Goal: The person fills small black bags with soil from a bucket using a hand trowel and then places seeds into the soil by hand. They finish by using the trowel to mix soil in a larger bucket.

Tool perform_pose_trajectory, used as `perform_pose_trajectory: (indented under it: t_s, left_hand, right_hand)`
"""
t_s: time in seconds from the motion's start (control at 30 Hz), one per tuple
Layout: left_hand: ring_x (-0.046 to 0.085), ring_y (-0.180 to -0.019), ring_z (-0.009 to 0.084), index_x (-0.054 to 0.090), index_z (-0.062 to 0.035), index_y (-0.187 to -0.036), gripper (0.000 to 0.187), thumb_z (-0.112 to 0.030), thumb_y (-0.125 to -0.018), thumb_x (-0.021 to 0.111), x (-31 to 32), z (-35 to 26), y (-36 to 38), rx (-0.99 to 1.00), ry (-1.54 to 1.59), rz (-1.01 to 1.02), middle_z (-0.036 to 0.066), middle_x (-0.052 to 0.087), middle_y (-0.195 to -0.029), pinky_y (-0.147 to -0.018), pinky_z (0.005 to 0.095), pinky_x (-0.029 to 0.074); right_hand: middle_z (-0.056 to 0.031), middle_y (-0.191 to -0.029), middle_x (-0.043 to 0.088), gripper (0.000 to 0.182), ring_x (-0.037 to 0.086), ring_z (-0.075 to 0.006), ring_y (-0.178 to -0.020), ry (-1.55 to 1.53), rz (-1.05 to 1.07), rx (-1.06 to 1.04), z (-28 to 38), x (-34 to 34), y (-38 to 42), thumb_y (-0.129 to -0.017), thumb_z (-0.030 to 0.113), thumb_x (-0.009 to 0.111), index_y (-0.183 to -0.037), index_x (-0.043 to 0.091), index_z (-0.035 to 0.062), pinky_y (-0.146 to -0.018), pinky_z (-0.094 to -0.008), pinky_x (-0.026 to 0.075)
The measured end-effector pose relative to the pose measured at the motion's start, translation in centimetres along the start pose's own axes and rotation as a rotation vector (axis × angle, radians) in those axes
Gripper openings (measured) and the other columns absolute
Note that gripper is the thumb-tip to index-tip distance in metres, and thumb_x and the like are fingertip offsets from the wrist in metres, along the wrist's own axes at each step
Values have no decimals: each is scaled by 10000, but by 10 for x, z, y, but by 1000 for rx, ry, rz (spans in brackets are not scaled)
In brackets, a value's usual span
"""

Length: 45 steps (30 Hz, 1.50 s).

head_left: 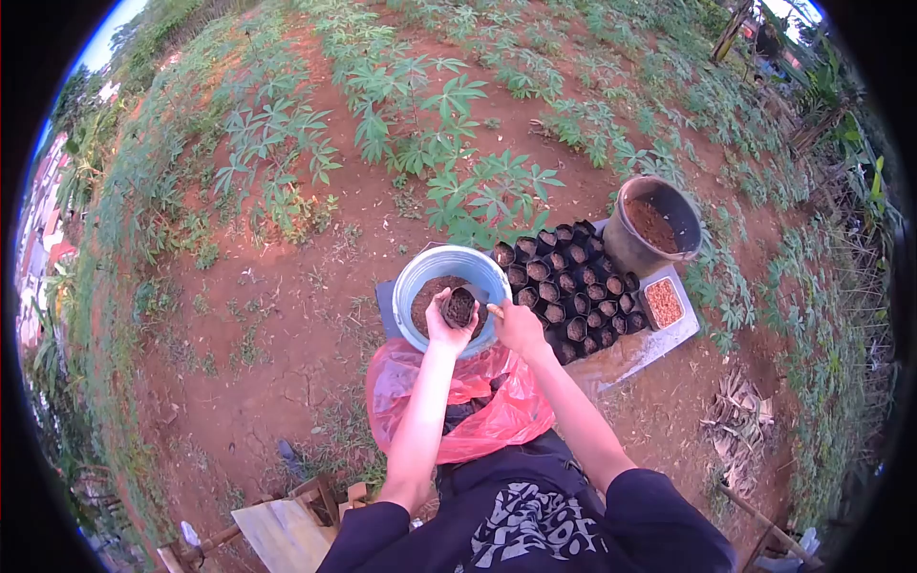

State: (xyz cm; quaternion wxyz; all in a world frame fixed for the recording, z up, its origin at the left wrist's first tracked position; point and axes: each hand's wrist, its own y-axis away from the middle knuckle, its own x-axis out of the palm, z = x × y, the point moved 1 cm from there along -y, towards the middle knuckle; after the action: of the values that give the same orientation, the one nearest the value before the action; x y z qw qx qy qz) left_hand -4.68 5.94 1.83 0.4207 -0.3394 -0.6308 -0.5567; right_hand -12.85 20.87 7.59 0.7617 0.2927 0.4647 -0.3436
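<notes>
My left hand (449, 325) is wrapped round a small black seedling bag (459, 307) filled with dark soil, holding it over a pale blue bucket (406, 286). Loose brown soil (427, 298) lies inside the bucket. At the bucket's right rim, my right hand (521, 328) is closed on what looks like a short wooden handle (495, 310); the rest of that tool is hidden. Below the bucket, across my lap, lies a red plastic bag (396, 382) with dark pieces of plastic in it.
Several soil-filled black seedling bags (576, 286) stand in rows on a grey board (659, 346) to the right. Behind them is a tall dark bucket (635, 234) containing soil. A small tub of orange-brown grains (663, 302) sits beside the rows. Leafy plants (411, 115) grow ahead.
</notes>
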Motion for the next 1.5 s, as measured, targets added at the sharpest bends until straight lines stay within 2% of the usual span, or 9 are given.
perform_pose_trajectory:
  t_s: [0.1,0.2,0.3,0.4,0.67,0.97,1.13,1.27,1.5]
  left_hand:
    - [720,-872,317,691,-90,-1033,344,-398,-959,557,-5,22,-8,-9,29,104,114,723,-978,-664,400,642]
    - [708,-836,295,680,-105,-986,263,-342,-934,577,6,55,0,-72,24,5,87,722,-912,-716,423,616]
    - [695,-837,282,650,-115,-1002,262,-349,-941,550,-3,96,12,-74,-28,-45,84,715,-923,-764,434,590]
    - [684,-944,248,629,-129,-1058,288,-364,-976,485,8,140,34,-16,-103,-208,76,703,-1036,-831,427,563]
    - [673,-1018,254,661,-73,-1129,362,-346,-998,461,-31,218,21,-74,-237,-170,82,704,-1101,-903,433,549]
    - [665,-1069,207,602,-171,-1317,395,-388,-1071,382,-19,278,6,-247,-764,-253,42,669,-1226,-834,399,577]
    - [671,-1049,178,581,-177,-1345,390,-381,-1086,373,-32,308,-9,-212,-872,-333,28,662,-1205,-834,423,595]
    - [630,-1153,213,563,-171,-1363,417,-412,-1088,365,-25,332,-14,-189,-971,-350,54,603,-1300,-949,452,547]
    - [595,-1164,192,525,-195,-1403,482,-477,-1012,540,-23,364,-25,-147,-910,-485,55,603,-1280,-927,402,503]
  right_hand:
    - [-264,-873,701,370,695,-446,-866,-167,-70,209,-16,-31,41,-902,361,656,-1011,652,8,-764,-531,538]
    - [-270,-868,699,471,674,-479,-865,-314,-132,351,-34,-54,80,-903,447,666,-1000,647,-13,-726,-518,507]
    - [-141,-652,640,519,672,-226,-660,-496,-30,395,-42,-84,105,-883,479,710,-790,636,-26,-624,-401,486]
    - [-74,-602,597,513,605,-124,-620,-638,40,401,-48,-99,123,-847,456,766,-711,617,-16,-587,-349,470]
    - [-170,-656,667,401,684,-276,-622,-566,-6,350,-112,-94,139,-751,319,845,-767,657,-36,-633,-426,522]
    - [-228,-754,702,239,722,-393,-787,-499,95,372,-211,-96,136,-752,174,800,-848,707,-25,-712,-471,543]
    - [-231,-756,704,234,723,-389,-786,-524,176,346,-257,-98,126,-747,177,806,-824,722,-27,-722,-463,547]
    - [-215,-730,707,216,729,-362,-751,-532,210,329,-285,-92,116,-747,176,827,-805,747,-16,-727,-444,555]
    - [-213,-733,706,299,726,-346,-721,-501,264,227,-317,-72,100,-718,203,881,-822,733,-36,-720,-443,556]
